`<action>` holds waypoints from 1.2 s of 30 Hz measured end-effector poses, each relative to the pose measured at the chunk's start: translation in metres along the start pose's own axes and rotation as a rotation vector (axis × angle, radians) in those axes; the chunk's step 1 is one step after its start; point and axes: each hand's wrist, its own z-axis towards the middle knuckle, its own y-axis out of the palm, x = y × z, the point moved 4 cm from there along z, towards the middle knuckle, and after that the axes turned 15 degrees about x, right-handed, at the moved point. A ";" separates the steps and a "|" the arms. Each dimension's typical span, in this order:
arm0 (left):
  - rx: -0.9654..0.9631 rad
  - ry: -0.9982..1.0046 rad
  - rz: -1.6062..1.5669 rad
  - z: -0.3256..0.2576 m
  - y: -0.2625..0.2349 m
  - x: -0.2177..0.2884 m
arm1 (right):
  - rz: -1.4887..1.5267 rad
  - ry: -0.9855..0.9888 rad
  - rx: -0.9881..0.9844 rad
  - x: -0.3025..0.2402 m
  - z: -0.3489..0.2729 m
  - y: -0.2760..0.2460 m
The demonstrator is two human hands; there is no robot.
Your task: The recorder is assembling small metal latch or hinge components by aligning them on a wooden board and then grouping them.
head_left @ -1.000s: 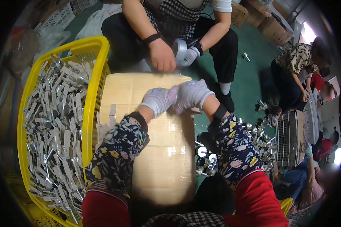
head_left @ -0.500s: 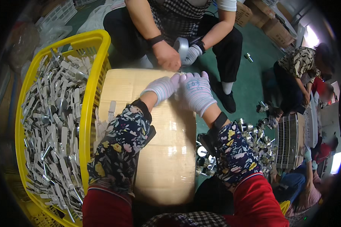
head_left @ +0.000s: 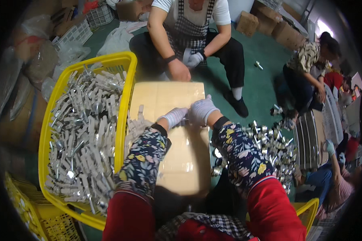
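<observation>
Both my hands wear pale striped gloves and meet over the cardboard surface (head_left: pixel 181 152) between my knees. My left hand (head_left: pixel 175 117) is closed, its fingertips pinching a small shiny metal piece whose kind I cannot make out. Close beside it, my right hand (head_left: pixel 202 111) curls around the other end of that piece; its fingers are mostly turned from view. Grey lever-like parts (head_left: pixel 137 125) lie on the cardboard by my left forearm. To the left stands a yellow basket (head_left: pixel 124 100) heaped with grey-handled metal parts (head_left: pixel 92 136).
A co-worker (head_left: pixel 193 32) in a checked apron sits opposite, one bare hand near the cardboard's far edge. Shiny metal fittings (head_left: pixel 269 148) are piled on the green floor at right. Other people (head_left: pixel 309 72) work beyond them. Cartons (head_left: pixel 265 24) stand at the back.
My hands have come back from the cardboard's far edge toward its middle, staying together. The view has tilted up. The co-worker's bare hand is now apart from mine.
</observation>
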 end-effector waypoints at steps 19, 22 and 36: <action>0.196 0.695 -0.152 -0.307 0.000 -0.026 | 2.487 -0.205 0.043 -0.084 -0.246 0.017; 0.201 0.575 -0.367 -0.317 0.007 -0.030 | 2.448 -0.183 0.122 -0.095 -0.262 0.016; 0.247 0.489 -0.961 -0.322 0.035 -0.054 | 2.173 0.262 0.620 -0.101 -0.305 0.006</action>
